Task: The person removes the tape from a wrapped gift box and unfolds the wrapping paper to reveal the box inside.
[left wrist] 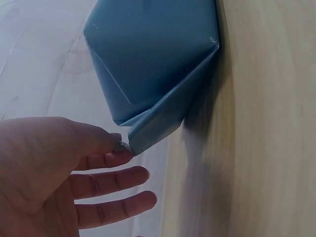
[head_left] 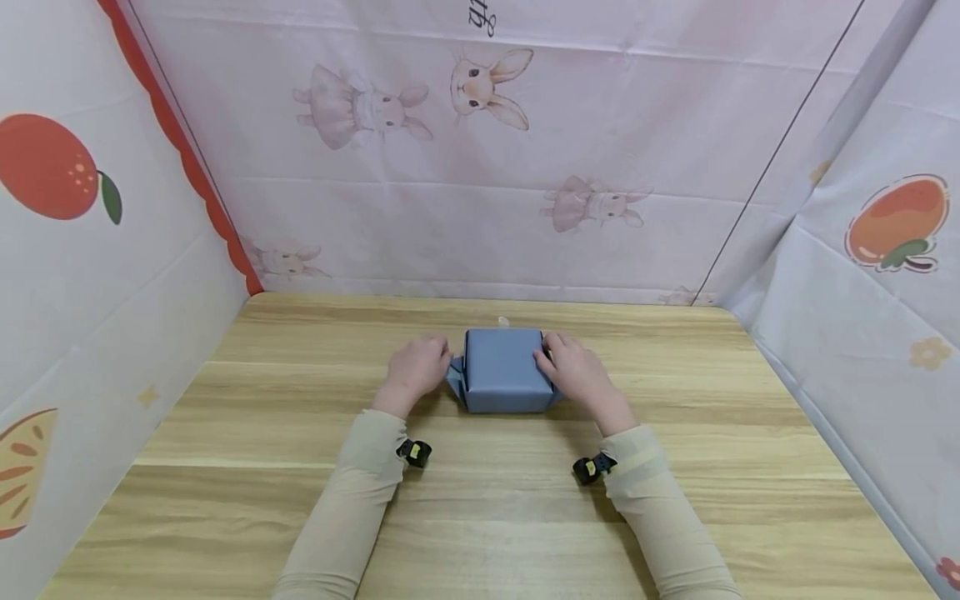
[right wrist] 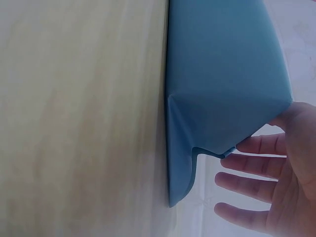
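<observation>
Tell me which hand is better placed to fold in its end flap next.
Probably the left hand: it pinches the tip of the left flap. The right hand touches the blue box with outstretched fingers, while a lower flap there sticks out unheld.

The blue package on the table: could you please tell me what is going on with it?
A person's left hand pinches a folded flap at one end of the blue package, which rests on a wooden table. The right hand touches the opposite end, where another flap sticks out. At this moment, neither end is folded flat.
</observation>
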Tool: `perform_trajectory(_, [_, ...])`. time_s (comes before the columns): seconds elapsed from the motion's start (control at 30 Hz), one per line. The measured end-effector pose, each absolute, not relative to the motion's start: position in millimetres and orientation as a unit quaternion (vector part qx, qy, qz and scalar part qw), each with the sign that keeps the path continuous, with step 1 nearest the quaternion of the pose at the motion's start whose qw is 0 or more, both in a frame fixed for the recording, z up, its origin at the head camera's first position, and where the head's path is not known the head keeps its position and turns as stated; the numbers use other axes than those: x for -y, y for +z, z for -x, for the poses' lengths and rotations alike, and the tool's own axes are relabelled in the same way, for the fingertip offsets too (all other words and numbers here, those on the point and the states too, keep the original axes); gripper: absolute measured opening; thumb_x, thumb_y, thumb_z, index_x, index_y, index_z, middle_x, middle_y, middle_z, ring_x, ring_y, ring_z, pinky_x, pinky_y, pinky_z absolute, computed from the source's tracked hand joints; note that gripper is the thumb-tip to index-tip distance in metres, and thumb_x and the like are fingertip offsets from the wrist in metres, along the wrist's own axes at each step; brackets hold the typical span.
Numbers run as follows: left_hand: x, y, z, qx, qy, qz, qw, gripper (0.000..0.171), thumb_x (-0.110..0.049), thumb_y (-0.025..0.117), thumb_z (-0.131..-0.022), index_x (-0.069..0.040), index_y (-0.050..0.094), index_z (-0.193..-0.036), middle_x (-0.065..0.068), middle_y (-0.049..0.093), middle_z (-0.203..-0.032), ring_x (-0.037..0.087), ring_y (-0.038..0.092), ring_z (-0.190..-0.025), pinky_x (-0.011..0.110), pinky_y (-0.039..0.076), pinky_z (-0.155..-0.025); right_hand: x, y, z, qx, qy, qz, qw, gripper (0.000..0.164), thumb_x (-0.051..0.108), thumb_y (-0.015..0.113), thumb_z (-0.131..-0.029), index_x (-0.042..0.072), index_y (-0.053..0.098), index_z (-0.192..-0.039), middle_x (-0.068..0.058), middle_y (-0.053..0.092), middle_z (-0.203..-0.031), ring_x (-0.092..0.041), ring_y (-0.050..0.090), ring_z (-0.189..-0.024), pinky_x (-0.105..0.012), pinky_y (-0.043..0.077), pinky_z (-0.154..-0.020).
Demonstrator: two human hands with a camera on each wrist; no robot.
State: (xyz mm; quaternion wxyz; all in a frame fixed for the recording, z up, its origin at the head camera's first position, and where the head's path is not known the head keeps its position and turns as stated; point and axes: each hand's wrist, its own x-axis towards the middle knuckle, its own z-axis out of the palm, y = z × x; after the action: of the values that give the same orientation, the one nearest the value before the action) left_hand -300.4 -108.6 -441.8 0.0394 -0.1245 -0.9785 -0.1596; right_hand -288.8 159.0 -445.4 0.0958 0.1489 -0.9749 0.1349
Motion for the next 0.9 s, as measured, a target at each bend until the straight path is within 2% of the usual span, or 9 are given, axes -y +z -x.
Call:
perform_trajectory(0.2, [109.1,-439.7,298.7,0.977,-0.168,0.123,0.048,0.025,-0.029,0.049,-0.101,-0.011,0.064,-0.093,0.01,0.068,-0.096,0.03,0.067,-0.091,0.047,0.054,-0.071,-158.4,-445.0,289.1,0.976,0.131,-0.145,0.092,0.029,0.034,0.047,-0.102,0.007,0.057,-0.108,-0.013,0.063,-0.104,-0.027,0.061,-0.089,-0.045,0.052,-0.074])
perform_trajectory(0.47, [108.0,-439.8,299.1,0.977,-0.171,0.12,0.049,0.022,-0.031,0.052,-0.1,-0.014,0.064,-0.093,0.005,0.067,-0.092,0.024,0.064,-0.084,0.042,0.052,-0.066,-161.1,-443.4,289.2,0.975,0.144,-0.146,0.082,0.031,0.036,0.048,-0.102,0.008,0.059,-0.111,-0.014,0.065,-0.11,-0.03,0.064,-0.095,-0.047,0.053,-0.078])
perform_trajectory(0.6, [102.6,-441.7,299.1,0.976,-0.166,0.126,0.06,0.026,-0.035,0.049,-0.101,-0.015,0.064,-0.106,0.006,0.067,-0.103,0.024,0.065,-0.092,0.043,0.054,-0.073,-164.3,-442.9,290.5,0.974,0.151,-0.15,0.078,0.032,0.038,0.048,-0.102,0.009,0.06,-0.11,-0.013,0.065,-0.11,-0.03,0.065,-0.093,-0.046,0.053,-0.077])
perform_trajectory(0.73, [92.6,-443.9,296.9,0.972,-0.164,0.145,0.084,0.041,-0.043,0.046,-0.102,-0.013,0.061,-0.125,0.01,0.064,-0.124,0.029,0.062,-0.113,0.046,0.053,-0.092,-165.6,-442.4,290.6,0.972,0.164,-0.15,0.079,0.031,0.037,0.049,-0.102,0.009,0.06,-0.111,-0.013,0.065,-0.111,-0.028,0.064,-0.089,-0.044,0.052,-0.075])
perform_trajectory(0.83, [86.5,-445.6,295.2,0.969,-0.171,0.156,0.092,0.05,-0.046,0.044,-0.101,-0.013,0.055,-0.136,0.012,0.058,-0.134,0.03,0.057,-0.123,0.047,0.049,-0.1,-165.1,-442.5,290.5,0.969,0.184,-0.146,0.08,0.035,0.037,0.049,-0.102,0.007,0.058,-0.118,-0.014,0.064,-0.117,-0.029,0.064,-0.097,-0.046,0.052,-0.081])
perform_trajectory(0.9, [83.8,-447.3,294.6,0.966,-0.179,0.159,0.094,0.053,-0.048,0.044,-0.101,-0.013,0.052,-0.14,0.012,0.055,-0.137,0.031,0.054,-0.126,0.048,0.047,-0.102,-164.4,-442.6,290.9,0.967,0.196,-0.144,0.078,0.04,0.038,0.049,-0.102,0.006,0.056,-0.125,-0.016,0.061,-0.126,-0.032,0.062,-0.109,-0.048,0.051,-0.089])
